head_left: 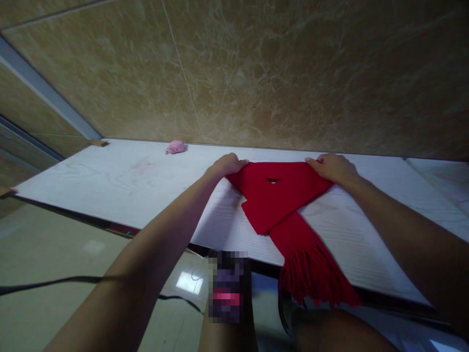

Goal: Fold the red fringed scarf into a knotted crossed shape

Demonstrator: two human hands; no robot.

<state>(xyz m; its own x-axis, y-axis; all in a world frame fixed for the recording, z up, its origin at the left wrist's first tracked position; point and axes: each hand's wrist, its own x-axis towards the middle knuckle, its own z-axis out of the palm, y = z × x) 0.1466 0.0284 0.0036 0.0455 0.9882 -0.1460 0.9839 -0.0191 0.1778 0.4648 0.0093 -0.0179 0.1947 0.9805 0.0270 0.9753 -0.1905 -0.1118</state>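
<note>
Gripping red scarf [282, 190]; left fingers [240, 165] closed on its far-left corner; right fingers [315, 166] on far-right; fringe [313, 269] overhanging table [157, 190]

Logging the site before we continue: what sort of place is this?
Probably an ordinary indoor room, though its use is unclear: a white wood-grain table stands along a brown marble-patterned wall, with a glossy tiled floor below.

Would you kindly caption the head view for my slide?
Left hand and right hand grip a crossed red scarf, its fringe overhanging the white tabletop's near edge.
</note>
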